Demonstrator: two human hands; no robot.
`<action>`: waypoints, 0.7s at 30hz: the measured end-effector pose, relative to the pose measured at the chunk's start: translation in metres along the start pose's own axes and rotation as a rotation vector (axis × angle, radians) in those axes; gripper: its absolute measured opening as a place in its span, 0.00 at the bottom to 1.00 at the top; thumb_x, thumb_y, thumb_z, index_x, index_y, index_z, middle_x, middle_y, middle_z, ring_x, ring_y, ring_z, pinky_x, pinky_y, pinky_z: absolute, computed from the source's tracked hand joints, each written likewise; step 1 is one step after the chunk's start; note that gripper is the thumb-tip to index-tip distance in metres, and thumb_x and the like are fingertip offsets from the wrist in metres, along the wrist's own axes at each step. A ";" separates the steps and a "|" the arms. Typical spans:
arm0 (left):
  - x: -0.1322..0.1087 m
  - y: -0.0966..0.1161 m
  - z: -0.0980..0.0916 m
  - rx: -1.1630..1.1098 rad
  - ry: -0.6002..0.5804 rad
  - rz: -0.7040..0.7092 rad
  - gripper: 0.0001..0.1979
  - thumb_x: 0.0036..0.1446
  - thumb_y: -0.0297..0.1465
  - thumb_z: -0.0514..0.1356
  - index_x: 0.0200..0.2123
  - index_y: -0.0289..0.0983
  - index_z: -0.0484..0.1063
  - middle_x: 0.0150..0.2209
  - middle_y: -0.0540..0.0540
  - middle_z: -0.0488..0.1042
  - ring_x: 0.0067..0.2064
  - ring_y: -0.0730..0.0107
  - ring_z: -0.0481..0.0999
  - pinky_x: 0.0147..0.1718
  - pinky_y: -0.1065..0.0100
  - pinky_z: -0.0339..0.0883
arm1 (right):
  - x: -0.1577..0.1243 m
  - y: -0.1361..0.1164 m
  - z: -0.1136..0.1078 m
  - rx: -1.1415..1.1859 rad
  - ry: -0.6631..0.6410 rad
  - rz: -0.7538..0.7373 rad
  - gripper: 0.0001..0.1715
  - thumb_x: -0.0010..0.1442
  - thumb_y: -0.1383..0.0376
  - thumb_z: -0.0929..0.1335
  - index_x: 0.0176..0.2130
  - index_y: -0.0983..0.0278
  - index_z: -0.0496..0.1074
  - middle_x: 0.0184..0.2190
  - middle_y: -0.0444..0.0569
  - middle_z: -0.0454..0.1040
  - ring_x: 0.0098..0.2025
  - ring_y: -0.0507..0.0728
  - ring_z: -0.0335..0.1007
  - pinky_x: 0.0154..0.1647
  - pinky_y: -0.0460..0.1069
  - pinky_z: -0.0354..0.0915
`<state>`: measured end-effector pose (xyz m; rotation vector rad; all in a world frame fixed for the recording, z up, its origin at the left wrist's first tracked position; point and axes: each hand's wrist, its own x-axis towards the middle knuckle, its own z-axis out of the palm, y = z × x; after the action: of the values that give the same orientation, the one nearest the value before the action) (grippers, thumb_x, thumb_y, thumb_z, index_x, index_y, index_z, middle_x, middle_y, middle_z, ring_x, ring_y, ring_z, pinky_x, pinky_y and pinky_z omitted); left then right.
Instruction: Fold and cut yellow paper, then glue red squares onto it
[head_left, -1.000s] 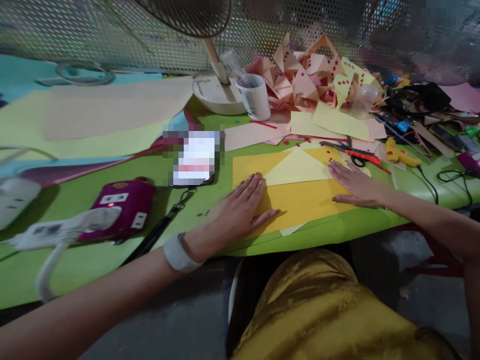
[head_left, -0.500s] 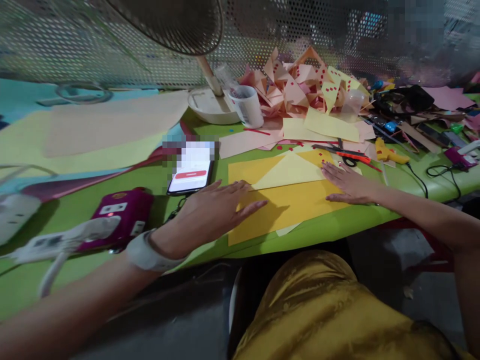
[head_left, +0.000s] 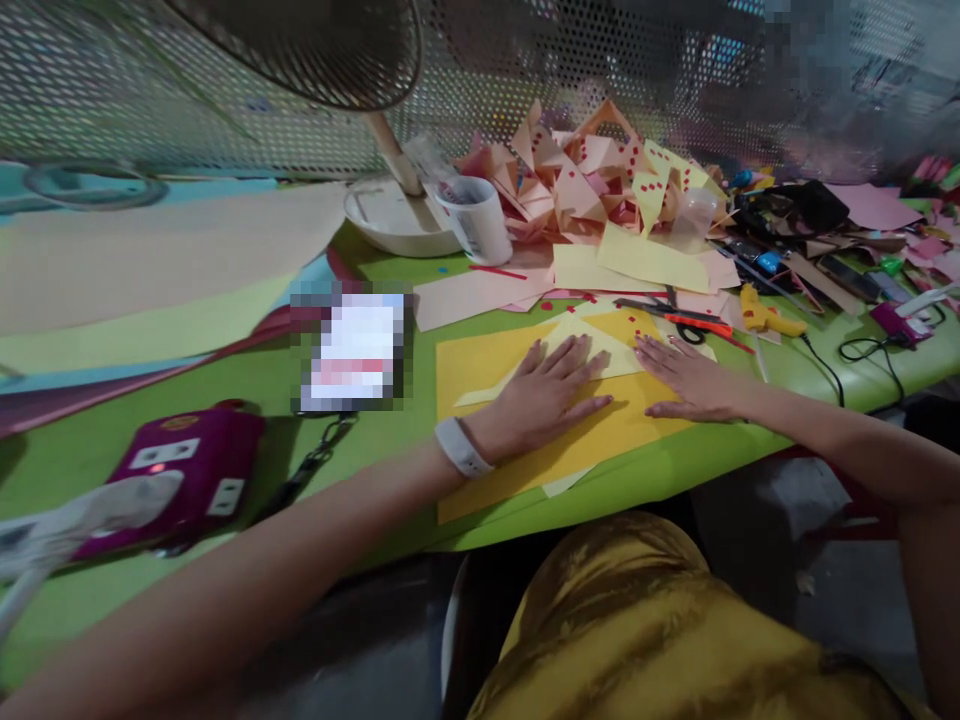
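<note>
A pale yellow folded paper point(head_left: 615, 358) lies on a larger orange-yellow sheet point(head_left: 469, 365) near the table's front edge. My left hand point(head_left: 544, 395) rests flat across the pale paper and the sheet, fingers spread, and covers part of the fold. At the right end of the paper, my right hand point(head_left: 690, 378) lies flat with its fingers apart. The two hands are a short gap apart. Just behind the right hand are black scissors point(head_left: 660, 305) and an orange-handled tool point(head_left: 697, 324).
A phone point(head_left: 352, 350) and a purple power socket point(head_left: 184, 470) are at the left. Behind stand a fan point(head_left: 397, 215) and a white cup point(head_left: 480, 220), beside a heap of folded pink papers point(head_left: 577, 200). A yellow glue gun point(head_left: 769, 312) lies at the right.
My left hand has slid right, from the sheet's left edge onto the pale paper, closer to my right hand. My right hand stays nearly in place. The view has shifted slightly.
</note>
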<state>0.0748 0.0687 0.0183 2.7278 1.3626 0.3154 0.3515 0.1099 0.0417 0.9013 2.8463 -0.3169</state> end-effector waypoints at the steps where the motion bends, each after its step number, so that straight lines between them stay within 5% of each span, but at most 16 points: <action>1: -0.003 0.000 0.003 0.001 0.004 0.008 0.33 0.68 0.49 0.47 0.70 0.38 0.51 0.71 0.35 0.52 0.72 0.52 0.48 0.67 0.44 0.42 | 0.000 0.000 0.000 -0.001 0.005 -0.002 0.55 0.64 0.36 0.54 0.72 0.69 0.38 0.73 0.60 0.36 0.75 0.64 0.30 0.73 0.65 0.37; 10: -0.007 0.004 0.007 0.035 0.045 0.000 0.35 0.67 0.51 0.48 0.69 0.38 0.54 0.70 0.33 0.53 0.71 0.49 0.51 0.67 0.44 0.40 | -0.013 0.015 0.002 -0.100 0.052 -0.014 0.53 0.64 0.37 0.54 0.72 0.67 0.39 0.72 0.60 0.44 0.74 0.65 0.38 0.72 0.66 0.39; 15: -0.008 0.004 0.009 -0.003 0.084 0.002 0.35 0.66 0.51 0.50 0.69 0.39 0.54 0.70 0.33 0.55 0.71 0.48 0.53 0.67 0.43 0.41 | -0.009 0.000 -0.037 -0.144 0.197 0.061 0.40 0.68 0.44 0.56 0.66 0.67 0.60 0.68 0.59 0.58 0.70 0.68 0.51 0.69 0.65 0.49; 18: -0.009 0.003 0.008 -0.007 0.095 0.023 0.34 0.66 0.50 0.50 0.69 0.39 0.53 0.70 0.33 0.55 0.71 0.48 0.52 0.66 0.44 0.41 | 0.012 -0.020 -0.060 -0.011 0.152 0.216 0.26 0.68 0.51 0.60 0.49 0.66 0.75 0.48 0.58 0.78 0.52 0.66 0.73 0.54 0.60 0.66; 21: -0.009 0.003 0.007 0.001 0.095 0.037 0.34 0.66 0.50 0.50 0.69 0.38 0.54 0.69 0.31 0.55 0.71 0.46 0.53 0.66 0.43 0.42 | 0.040 -0.032 -0.066 0.347 -0.105 0.357 0.18 0.65 0.54 0.65 0.34 0.66 0.75 0.30 0.51 0.80 0.33 0.57 0.78 0.38 0.52 0.70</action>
<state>0.0734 0.0598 0.0103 2.7746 1.3349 0.4520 0.2961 0.1220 0.1030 1.3828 2.5089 -0.7991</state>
